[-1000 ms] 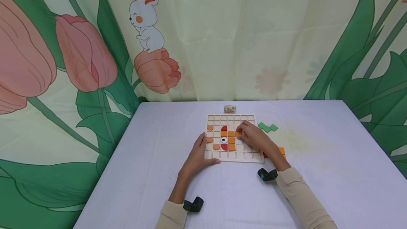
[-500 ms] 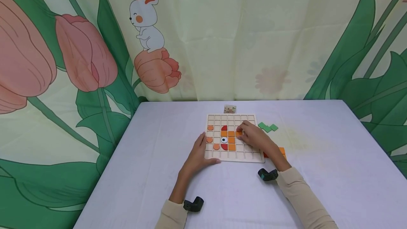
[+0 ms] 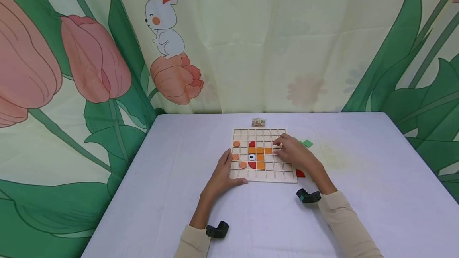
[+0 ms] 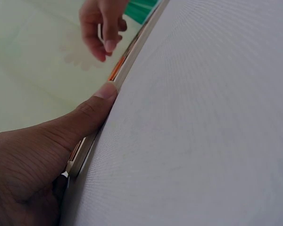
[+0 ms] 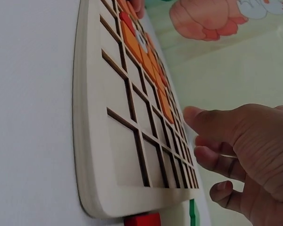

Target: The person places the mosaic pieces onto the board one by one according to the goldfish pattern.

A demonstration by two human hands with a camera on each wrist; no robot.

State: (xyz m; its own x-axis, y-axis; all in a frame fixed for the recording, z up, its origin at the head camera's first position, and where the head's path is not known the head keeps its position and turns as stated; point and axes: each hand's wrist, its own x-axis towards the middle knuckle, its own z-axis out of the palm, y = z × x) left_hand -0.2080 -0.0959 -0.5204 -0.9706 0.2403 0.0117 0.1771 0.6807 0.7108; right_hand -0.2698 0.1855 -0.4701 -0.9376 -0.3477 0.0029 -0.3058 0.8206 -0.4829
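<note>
One grid board [image 3: 271,174] appears light and stiff, best held by the rim [image 5: 90,117], where the left hand [image 3: 223,173] grips it. Right hand [image 3: 295,154]: fingers parted, holding nothing.

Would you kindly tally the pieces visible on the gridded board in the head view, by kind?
Light orange discs: 3
Orange squares: 5
Red pieces: 2
Black-and-white eye piece: 1
Total visible on the board: 11
</note>
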